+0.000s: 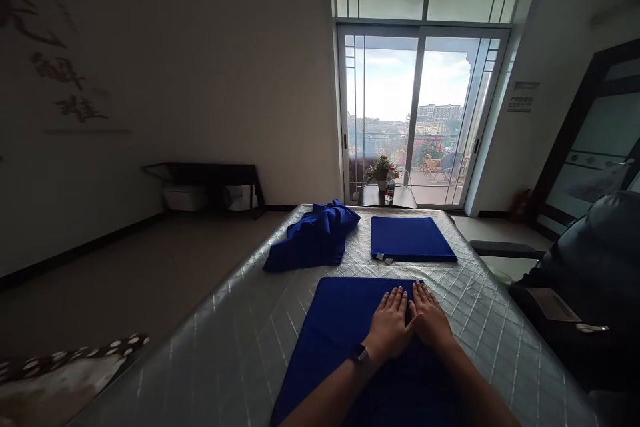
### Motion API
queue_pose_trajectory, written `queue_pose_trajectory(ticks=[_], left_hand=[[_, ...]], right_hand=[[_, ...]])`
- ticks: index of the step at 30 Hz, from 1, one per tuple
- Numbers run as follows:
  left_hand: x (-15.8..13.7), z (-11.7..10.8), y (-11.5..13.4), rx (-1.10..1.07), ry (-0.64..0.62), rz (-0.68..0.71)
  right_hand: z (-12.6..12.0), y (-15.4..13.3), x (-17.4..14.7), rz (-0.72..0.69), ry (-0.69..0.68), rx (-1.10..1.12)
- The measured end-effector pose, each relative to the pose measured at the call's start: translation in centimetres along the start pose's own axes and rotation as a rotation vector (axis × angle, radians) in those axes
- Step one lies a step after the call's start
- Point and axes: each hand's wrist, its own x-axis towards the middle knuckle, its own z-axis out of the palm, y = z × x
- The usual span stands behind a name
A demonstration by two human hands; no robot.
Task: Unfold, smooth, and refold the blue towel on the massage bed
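Both palms rest flat on a dark blue folded cloth [330,340] spread before me on the quilted surface. My left hand [391,325], with a watch on its wrist, lies with fingers stretched out near the cloth's upper right part. Right beside it, thumbs touching, my right hand [429,317] lies flat along the cloth's right edge, fingers extended. Farther off sits a neatly folded blue cloth [413,237] with small white tags on its near edge. To its left is a crumpled blue cloth [315,237] in a loose heap.
The silver quilted mattress [220,340] holds all the cloths. Beyond it stands a small table [367,199] with a bottle [390,185] and a potted plant [382,170], before sliding glass doors. A dark armchair [595,260] is at right; a polka-dot fabric [75,350] lies lower left.
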Motion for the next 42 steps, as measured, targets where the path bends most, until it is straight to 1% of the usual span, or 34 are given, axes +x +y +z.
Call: queue_pose_trajectory(ticks=[2, 4, 7, 9, 12, 14, 16, 20, 26, 29, 34, 38, 42], left_hand=[[-0.9, -0.8, -1.8, 0.029, -0.005, -0.043], [-2.3, -2.2, -4.0, 0.070, -0.026, -0.115], [-5.1, -4.4, -8.1, 0.133, -0.061, -0.242], [-6.8, -5.5, -10.9, 0.165, -0.061, -0.298], [-8.7, -6.2, -14.0, 0.199, -0.017, -0.338], [-9.3, -6.1, -15.1, 0.208, 0.014, -0.365], [-9.5, -6.0, -15.4, 0.201, 0.027, -0.389], [-9.4, -5.9, -15.1, 0.170, 0.031, -0.394], [-9.5, -5.7, -15.4, 0.158, 0.062, -0.380], [-9.5, -5.5, -15.5, 0.154, 0.077, -0.385], [-9.4, -5.4, -15.5, 0.134, 0.059, -0.379], [-9.5, -5.5, -15.3, 0.129, 0.077, -0.390], [-9.4, -5.8, -15.2, 0.144, 0.041, -0.392]], right_hand=[[-0.2, -0.2, 0.0, 0.013, -0.004, 0.018], [-0.3, -0.4, 0.0, 0.024, -0.007, 0.040], [-0.4, -0.4, 0.0, 0.030, -0.009, 0.069], [-0.3, -0.4, 0.0, 0.027, -0.008, 0.077], [-0.2, -0.3, 0.1, 0.009, 0.006, 0.064], [-0.1, -0.3, 0.1, -0.003, 0.016, 0.049], [0.0, -0.3, 0.1, -0.002, 0.023, 0.036], [0.0, -0.6, 0.1, 0.005, 0.033, 0.003], [-1.2, -1.4, -0.6, 0.009, 0.075, -0.092], [-1.6, -1.8, -1.7, -0.015, 0.054, -0.098], [-1.0, -2.0, -3.6, 0.028, -0.009, -0.040], [-1.0, -2.2, -4.0, 0.040, -0.026, 0.003], [-1.4, -2.3, -4.0, 0.054, -0.041, 0.013]])
